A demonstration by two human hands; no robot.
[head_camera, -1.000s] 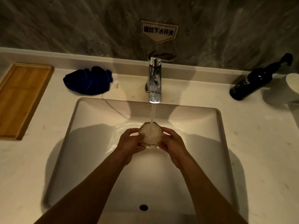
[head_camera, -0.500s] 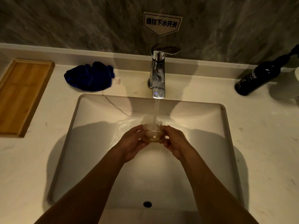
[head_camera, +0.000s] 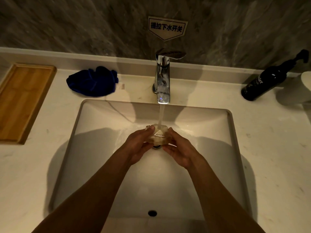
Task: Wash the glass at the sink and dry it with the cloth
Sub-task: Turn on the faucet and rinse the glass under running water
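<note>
glass [head_camera: 158,136] tipped on its side over the sink [head_camera: 101,148], under the running stream from the faucet [head_camera: 162,81]. clasped from the left by the left hand [head_camera: 139,145], from the right by the right hand [head_camera: 178,148], fingers wrapped round it. blue cloth [head_camera: 92,81] bunched on the counter [head_camera: 30,165], well apart, beside the wooden tray [head_camera: 21,101].

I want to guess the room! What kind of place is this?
Probably a bathroom: a white sink set in a counter, a chrome tap running, and a dark pump bottle, likely soap, beside it.
</note>
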